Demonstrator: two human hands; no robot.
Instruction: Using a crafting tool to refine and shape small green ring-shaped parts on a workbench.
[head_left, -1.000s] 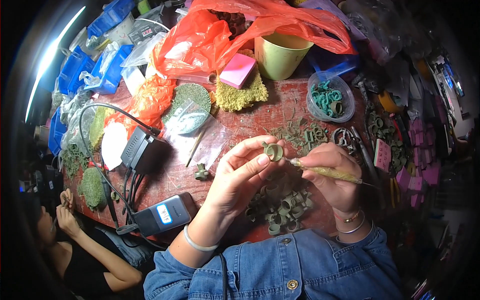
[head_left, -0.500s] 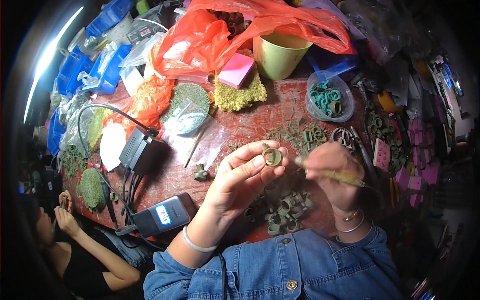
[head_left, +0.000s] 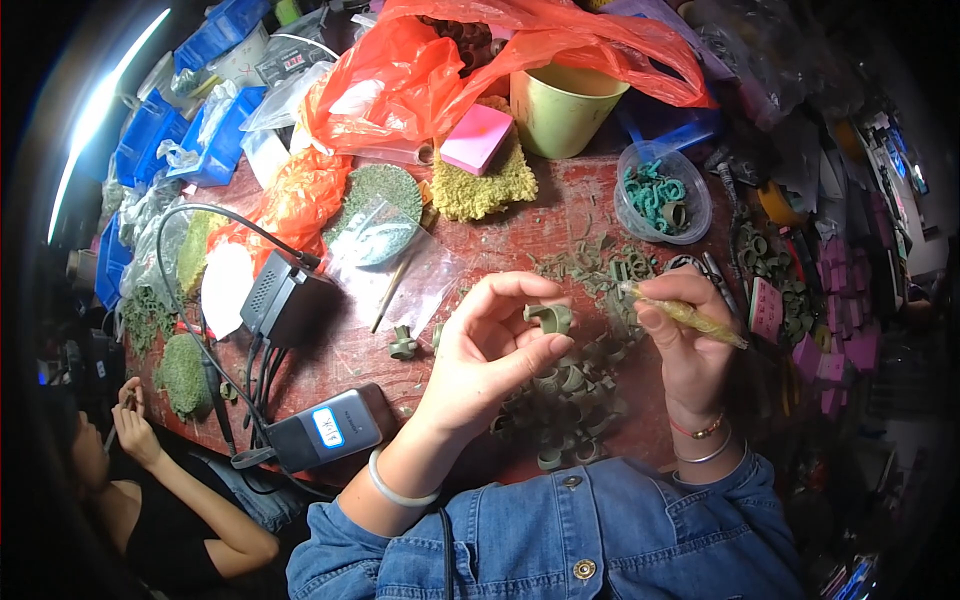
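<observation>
- Pinching a green ring [head_left: 549,319] in the left grip [head_left: 490,350], with the thumb at the near edge and the forefinger arched above.
- Spread about as wide as the ring at the thumb tip, leaving a rounded hollow between thumb and forefinger; hard to tell exactly which fingers touch the far side.
- Held up above the desk [head_left: 545,240], the ring, tilted so as to show part of its hollow.
- Clasping a yellow tool [head_left: 692,318] in the right grip [head_left: 688,352], between thumb and forefinger, with no slack around the shaft.
- Aimed leftward with one end, apart from the ring, with a plain gap between.
- See below and between both grips a pile of rings [head_left: 565,412], heaped on the desk near the denim shirt [head_left: 520,530].
- See also a loose ring [head_left: 403,345], left of the left grip and well apart from the pile.
- Note green scraps [head_left: 600,268] scattered beyond the grips, and past those a clear tub [head_left: 640,222] with teal pieces [head_left: 650,186] inside.
- Farther back, note a pink block [head_left: 476,139] resting on a yellow sponge [head_left: 487,190], just beside a pale green cup [head_left: 562,115].
</observation>
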